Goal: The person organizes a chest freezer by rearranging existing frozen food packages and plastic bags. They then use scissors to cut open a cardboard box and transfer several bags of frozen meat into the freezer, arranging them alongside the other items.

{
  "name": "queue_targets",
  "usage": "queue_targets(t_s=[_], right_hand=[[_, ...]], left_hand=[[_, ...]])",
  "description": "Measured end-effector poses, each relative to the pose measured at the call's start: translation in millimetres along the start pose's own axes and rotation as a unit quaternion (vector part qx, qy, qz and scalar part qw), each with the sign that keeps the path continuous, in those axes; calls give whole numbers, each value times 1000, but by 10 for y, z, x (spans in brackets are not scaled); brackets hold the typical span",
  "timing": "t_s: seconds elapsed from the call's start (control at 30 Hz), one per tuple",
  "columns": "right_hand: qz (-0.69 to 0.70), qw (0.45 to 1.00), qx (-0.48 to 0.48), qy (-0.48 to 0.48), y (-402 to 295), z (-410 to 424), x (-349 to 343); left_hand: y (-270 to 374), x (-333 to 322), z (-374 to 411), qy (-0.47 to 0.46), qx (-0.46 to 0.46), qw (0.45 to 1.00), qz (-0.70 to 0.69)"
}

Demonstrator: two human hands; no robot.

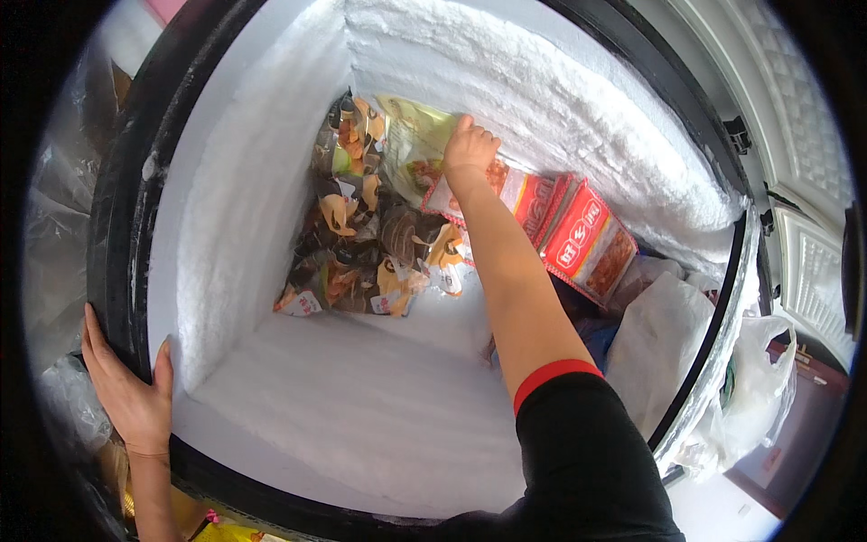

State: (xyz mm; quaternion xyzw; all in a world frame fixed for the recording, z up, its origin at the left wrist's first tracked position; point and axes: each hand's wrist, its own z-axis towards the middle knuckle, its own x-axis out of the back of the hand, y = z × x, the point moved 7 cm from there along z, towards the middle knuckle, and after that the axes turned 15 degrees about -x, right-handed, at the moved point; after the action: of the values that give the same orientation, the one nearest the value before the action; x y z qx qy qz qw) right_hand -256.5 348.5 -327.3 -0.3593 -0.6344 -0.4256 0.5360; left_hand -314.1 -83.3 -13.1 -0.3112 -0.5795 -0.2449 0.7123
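Note:
My right hand (471, 152) reaches deep into a chest freezer and lies on the upper end of a red-edged food packet (504, 183), beside a pale green food bag (414, 129). Its fingertips are partly hidden, so a grip cannot be made out. Another red packet (586, 240) leans at a tilt to the right. Several dark-and-orange food bags (352, 251) lie piled on the freezer floor to the left. My left hand (135, 400) rests over the black rim (122, 223) of the freezer, thumb on the inner side and fingers outside.
Thick frost (542, 81) coats the freezer's far wall. White plastic bags (660, 339) fill the right end inside, under a black-edged lid or panel (704, 332). Another plastic bag (752, 393) sits outside at right. Clear plastic wrapping (61, 183) lies outside at left.

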Motion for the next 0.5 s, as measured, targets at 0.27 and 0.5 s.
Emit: queue_targets(t_s=[0.27,0.5], right_hand=[[202,940,168,-218,-174,-162,-50],[534,768,128,-328,-143,-923,859]], left_hand=[[-11,-3,-2,1,-3,1000,-3],[76,64,12,11,-43,999,11]])
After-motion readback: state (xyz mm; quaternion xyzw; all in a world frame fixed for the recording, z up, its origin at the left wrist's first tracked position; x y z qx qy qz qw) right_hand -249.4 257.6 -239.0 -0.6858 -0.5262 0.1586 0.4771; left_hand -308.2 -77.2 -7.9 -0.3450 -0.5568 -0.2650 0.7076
